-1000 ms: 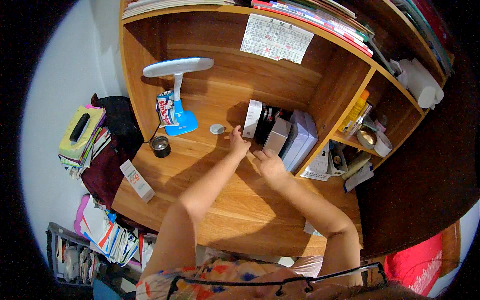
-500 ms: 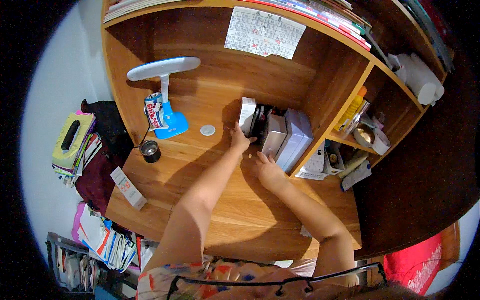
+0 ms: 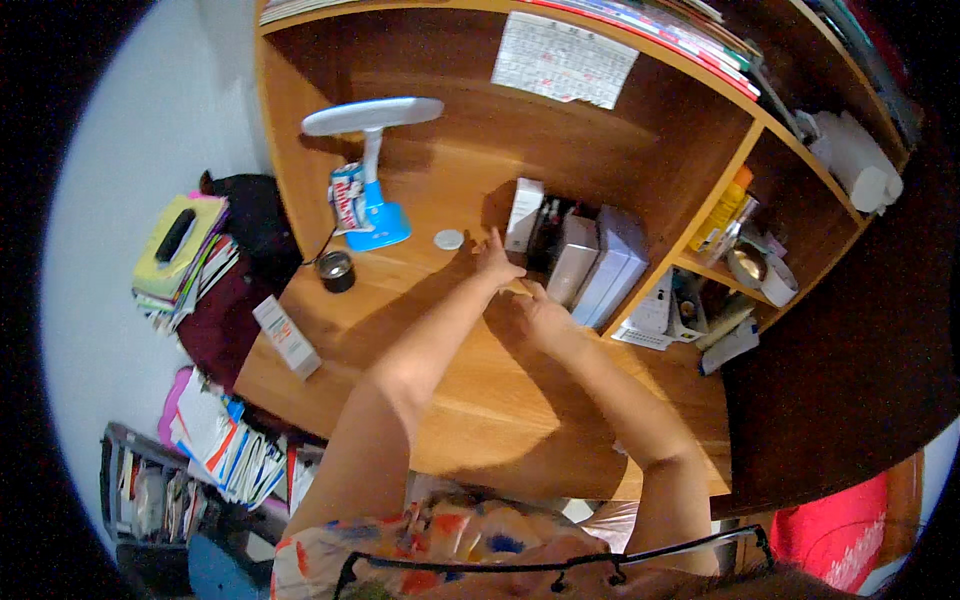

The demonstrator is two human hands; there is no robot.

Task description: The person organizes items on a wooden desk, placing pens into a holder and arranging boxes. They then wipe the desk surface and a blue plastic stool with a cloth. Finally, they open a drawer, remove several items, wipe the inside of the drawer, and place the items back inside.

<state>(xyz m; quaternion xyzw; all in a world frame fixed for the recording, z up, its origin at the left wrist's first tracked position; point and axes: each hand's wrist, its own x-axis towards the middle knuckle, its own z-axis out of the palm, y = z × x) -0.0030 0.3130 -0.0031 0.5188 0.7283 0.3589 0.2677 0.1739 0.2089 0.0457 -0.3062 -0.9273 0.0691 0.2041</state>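
Right hand [image 3: 547, 318] now nearer left hand [image 3: 498, 266] (white box [image 3: 524, 214] just beyond)

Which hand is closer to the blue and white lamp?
Left. The left hand is right of the lamp, with the white disc between them; the right hand is farther right, beyond the left hand.

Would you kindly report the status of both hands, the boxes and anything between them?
Left hand open, near the rear white box. Right hand near the silver box, grip unclear. Dark items between those boxes.
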